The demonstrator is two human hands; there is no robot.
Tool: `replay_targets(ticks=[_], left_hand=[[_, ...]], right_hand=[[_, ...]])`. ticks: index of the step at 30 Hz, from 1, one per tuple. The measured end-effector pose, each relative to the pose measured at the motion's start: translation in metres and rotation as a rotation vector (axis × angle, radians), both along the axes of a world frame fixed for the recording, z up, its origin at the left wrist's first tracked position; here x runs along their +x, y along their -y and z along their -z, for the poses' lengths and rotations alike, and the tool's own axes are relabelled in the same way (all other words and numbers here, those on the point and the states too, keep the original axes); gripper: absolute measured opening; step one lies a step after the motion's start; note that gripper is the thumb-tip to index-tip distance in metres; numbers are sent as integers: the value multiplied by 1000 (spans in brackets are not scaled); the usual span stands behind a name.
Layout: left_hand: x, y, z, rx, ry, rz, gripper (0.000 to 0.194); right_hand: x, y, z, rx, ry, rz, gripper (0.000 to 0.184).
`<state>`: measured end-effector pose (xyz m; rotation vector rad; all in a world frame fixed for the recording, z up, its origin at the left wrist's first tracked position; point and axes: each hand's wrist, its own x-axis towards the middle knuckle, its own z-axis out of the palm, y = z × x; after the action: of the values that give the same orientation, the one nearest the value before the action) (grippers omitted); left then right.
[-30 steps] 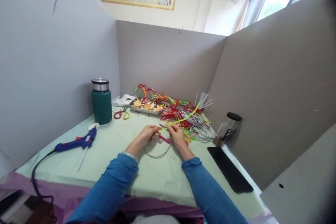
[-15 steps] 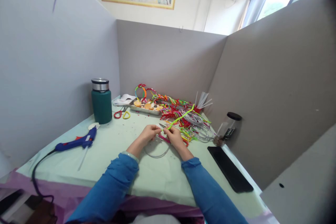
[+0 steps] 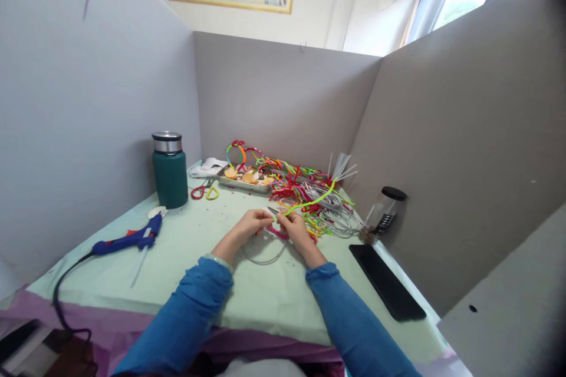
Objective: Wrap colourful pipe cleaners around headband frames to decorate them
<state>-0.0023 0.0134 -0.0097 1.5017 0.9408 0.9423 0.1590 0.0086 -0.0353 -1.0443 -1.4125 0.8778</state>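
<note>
My left hand is closed in a pinch on a thin grey hoop, whose bare curve hangs below my hands. A pink-red wrapped stretch of it shows between them. My right hand pinches a fuzzy yellow-green pipe cleaner near its lower end, close to my left fingertips. Its long free end reaches up and to the right, over the pile. Just beyond my fingers shows a dark pointed metal tip; what it belongs to is hidden.
Behind lie a metal tray, heaped coloured pipe cleaners and grey hoops. At left are a green flask, scissors and a blue glue gun. A black phone-like slab and a clear jar are at right.
The free end of the yellow-green pipe cleaner has swung to the right and bends lower. My fingers have shifted only slightly, still close together.
</note>
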Motion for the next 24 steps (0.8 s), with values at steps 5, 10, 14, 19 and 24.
replay_targets(ticks=[5, 10, 14, 19, 24], left_hand=[[1, -2, 2, 7, -32, -41, 27], [2, -6, 6, -1, -65, -87, 25], [3, -6, 7, -20, -93, -120, 24], [5, -5, 5, -54, -141, -205, 17], [4, -6, 7, 99, -218, -261, 16]], right_hand=[[-1, -1, 2, 26, 22, -7, 27], [-1, 3, -3, 126, 142, 67, 25], [-2, 7, -9, 159, 194, 87, 23], [-8, 11, -9, 126, 186, 134, 23], [-10, 7, -7, 124, 180, 180, 24]])
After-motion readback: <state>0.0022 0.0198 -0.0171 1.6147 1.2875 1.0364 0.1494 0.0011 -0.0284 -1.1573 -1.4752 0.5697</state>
